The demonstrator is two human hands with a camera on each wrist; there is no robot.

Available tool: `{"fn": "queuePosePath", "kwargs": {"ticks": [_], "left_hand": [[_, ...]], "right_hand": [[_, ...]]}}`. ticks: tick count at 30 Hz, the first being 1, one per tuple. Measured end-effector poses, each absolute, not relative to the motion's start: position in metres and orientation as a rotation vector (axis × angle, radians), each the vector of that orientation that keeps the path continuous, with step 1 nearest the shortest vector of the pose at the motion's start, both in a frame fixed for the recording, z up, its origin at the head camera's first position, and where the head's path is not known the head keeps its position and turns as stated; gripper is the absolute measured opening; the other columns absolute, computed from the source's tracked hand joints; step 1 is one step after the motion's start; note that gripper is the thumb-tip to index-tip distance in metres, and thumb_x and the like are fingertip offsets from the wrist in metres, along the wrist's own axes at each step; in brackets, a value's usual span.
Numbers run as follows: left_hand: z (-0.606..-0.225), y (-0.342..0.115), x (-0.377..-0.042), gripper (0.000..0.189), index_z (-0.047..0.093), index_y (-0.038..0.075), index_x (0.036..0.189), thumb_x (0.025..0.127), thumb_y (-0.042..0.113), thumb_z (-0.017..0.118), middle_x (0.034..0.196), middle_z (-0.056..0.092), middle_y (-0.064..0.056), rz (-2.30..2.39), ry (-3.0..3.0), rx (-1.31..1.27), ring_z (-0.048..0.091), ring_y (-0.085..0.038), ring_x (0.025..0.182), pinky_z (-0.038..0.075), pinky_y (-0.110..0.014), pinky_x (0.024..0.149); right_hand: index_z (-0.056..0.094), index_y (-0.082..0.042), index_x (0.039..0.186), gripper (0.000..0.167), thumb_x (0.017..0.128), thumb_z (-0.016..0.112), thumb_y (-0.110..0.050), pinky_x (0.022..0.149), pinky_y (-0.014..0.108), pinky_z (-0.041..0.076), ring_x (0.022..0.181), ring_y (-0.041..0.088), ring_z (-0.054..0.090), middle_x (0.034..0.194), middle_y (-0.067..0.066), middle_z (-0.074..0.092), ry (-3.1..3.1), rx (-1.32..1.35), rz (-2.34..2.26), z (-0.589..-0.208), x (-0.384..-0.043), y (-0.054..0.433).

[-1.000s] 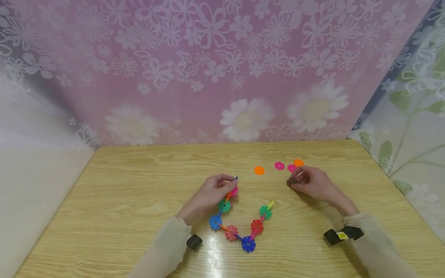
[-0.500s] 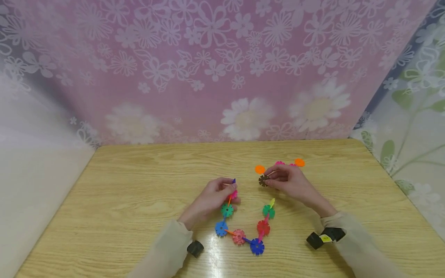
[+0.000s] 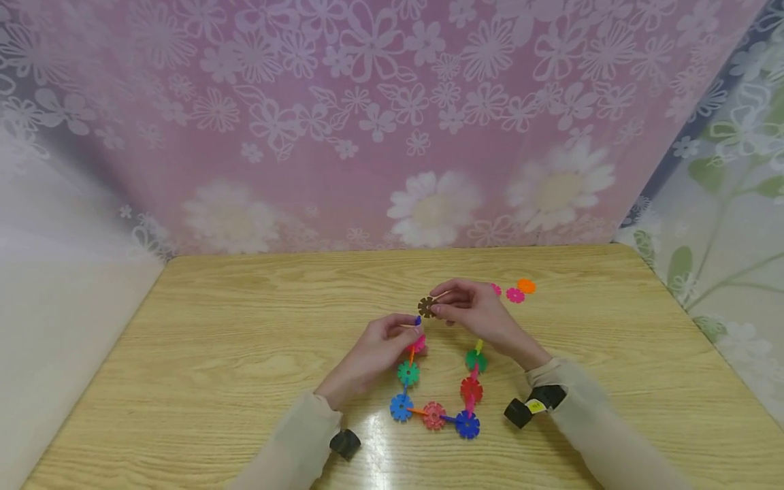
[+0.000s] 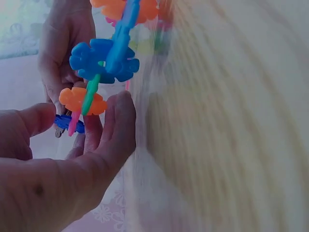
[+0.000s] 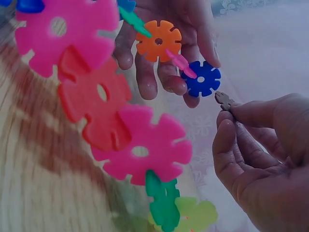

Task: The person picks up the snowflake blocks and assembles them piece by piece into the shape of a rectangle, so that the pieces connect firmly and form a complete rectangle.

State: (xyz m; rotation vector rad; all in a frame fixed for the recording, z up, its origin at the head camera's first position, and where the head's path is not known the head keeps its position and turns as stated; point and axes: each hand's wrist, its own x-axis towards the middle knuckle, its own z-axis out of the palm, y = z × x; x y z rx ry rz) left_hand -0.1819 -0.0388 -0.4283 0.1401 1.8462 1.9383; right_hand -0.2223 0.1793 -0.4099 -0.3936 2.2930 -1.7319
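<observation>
In the head view's lower centre, a chain (image 3: 434,416) of slotted discs is lying in a U on the table (image 3: 245,340), its left arm rising toward the left hand (image 3: 376,345). That hand is angling up from the lower left, thumb and fingers holding the chain's upper left end, where a blue disc (image 5: 205,86) is poking out past the fingertips. The key relation is the gap beyond it: a brown disc (image 3: 424,307) is sitting just up and right of the blue one, rim facing rim, so close that touching or apart cannot be told. The two are standing crosswise: in the right wrist view the blue disc is showing its face while the brown one is turning nearly edge-on. The right hand (image 3: 480,313) is nearer to the brown disc, pinching its right edge between thumb and fingers, the wrist slanting from the lower right and the fingers pointing left. Farther off, at the right of the upper tabletop, a loose pink disc (image 3: 515,295) and an orange disc (image 3: 526,286) are lying side by side.
</observation>
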Motion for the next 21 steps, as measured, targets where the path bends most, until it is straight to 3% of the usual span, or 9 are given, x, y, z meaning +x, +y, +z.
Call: {"fn": "queuePosePath", "kwargs": {"ticks": [7,16,21], "left_hand": [[-0.428,-0.043,-0.184,0.048,0.056,-0.003,0.138,0.101,0.026,0.065,0.119,0.073,-0.017,1.876,1.904,0.090,0.072,-0.019,0.094,0.059,-0.029,0.081],[-0.428,-0.044,-0.185,0.047,0.061,0.000,0.134,0.098,0.030,0.070,0.106,0.077,-0.009,1.864,1.909,0.028,0.074,-0.020,0.089,0.060,-0.030,0.077],[-0.426,-0.044,-0.186,0.046,0.062,-0.001,0.131,0.097,0.030,0.071,0.108,0.077,-0.010,1.862,1.917,0.016,0.074,-0.017,0.092,0.061,-0.033,0.083]], "right_hand": [[0.068,0.001,0.119,0.025,0.097,0.070,-0.010,0.080,0.039,0.061,0.095,0.028,0.072,0.108,0.013,0.075,2.246,-0.379,-1.766,-0.411,-0.224,0.173],[0.069,0.003,0.119,0.025,0.097,0.070,-0.008,0.076,0.033,0.061,0.089,0.022,0.072,0.102,0.006,0.076,2.245,-0.351,-1.818,-0.413,-0.225,0.167],[0.070,0.004,0.118,0.025,0.096,0.070,-0.007,0.076,0.034,0.061,0.090,0.022,0.073,0.105,0.010,0.077,2.226,-0.368,-1.828,-0.413,-0.226,0.165]]}}
